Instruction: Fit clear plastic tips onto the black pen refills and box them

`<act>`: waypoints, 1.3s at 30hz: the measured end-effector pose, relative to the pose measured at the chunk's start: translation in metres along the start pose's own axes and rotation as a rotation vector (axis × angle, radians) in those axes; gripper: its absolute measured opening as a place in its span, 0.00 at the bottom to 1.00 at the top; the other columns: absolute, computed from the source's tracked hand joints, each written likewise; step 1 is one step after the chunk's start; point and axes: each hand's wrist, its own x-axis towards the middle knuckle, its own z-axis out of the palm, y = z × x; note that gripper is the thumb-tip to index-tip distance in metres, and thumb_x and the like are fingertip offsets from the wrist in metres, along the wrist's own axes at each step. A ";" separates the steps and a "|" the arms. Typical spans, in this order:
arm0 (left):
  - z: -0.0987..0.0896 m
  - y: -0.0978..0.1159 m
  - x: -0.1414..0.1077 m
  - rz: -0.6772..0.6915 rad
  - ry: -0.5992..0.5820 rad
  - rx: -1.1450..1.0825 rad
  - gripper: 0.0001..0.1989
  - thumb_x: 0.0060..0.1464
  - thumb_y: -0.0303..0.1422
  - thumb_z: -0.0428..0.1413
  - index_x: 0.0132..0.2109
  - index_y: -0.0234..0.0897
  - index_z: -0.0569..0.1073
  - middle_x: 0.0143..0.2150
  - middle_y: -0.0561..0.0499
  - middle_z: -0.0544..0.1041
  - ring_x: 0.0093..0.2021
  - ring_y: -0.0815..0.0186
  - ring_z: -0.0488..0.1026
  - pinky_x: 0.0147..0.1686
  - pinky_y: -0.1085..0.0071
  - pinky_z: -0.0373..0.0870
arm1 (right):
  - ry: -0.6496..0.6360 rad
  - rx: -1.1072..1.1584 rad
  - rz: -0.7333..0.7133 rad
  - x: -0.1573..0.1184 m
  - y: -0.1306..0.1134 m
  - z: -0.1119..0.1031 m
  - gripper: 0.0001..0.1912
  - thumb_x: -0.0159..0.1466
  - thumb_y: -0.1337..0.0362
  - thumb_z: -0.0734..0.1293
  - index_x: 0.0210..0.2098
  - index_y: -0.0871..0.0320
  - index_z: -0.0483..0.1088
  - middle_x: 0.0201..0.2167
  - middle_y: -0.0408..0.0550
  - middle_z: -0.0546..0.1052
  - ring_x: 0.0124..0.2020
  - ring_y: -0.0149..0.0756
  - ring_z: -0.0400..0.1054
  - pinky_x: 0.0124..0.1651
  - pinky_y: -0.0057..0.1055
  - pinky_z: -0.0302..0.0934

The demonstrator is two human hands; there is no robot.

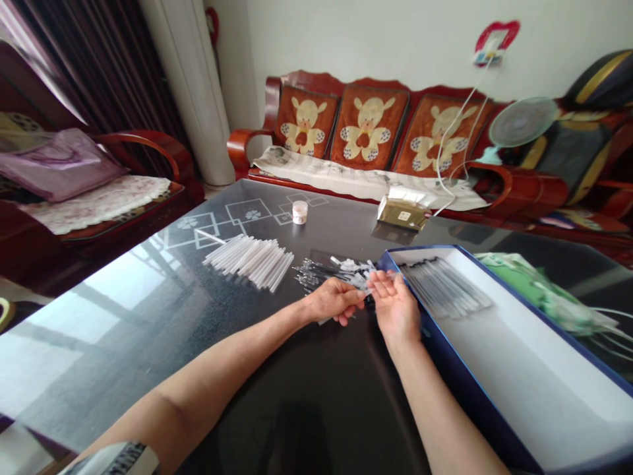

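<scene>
My left hand (336, 300) is closed in a pinch on a thin, whitish piece, its fingertips close to my other palm. Turned palm up, my right hand (395, 307) has its fingers apart, with a clear, thin strip lying at the fingertips and thumb; whether it is gripped is hard to see. Just behind both hands lies a pile of dark, thin pieces (314, 272) with small white parts (351, 265). Farther left, many white tubes (252, 260) lie in a heap on the dark table (277, 369).
A blue-edged box (504, 369) stands at the right, holding a row of clear-sleeved thin items (445, 287). Behind are a small round container (299, 212) and a tissue pack (403, 210). A green-white plastic bag (544, 290) lies beyond the box.
</scene>
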 end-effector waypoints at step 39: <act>-0.054 -0.044 -0.027 0.244 0.784 1.074 0.16 0.63 0.32 0.43 0.52 0.39 0.72 0.36 0.46 0.73 0.40 0.62 0.69 0.37 0.71 0.65 | -0.288 -1.330 -0.930 0.014 0.011 0.003 0.15 0.63 0.58 0.61 0.43 0.59 0.72 0.35 0.51 0.78 0.35 0.37 0.72 0.42 0.33 0.66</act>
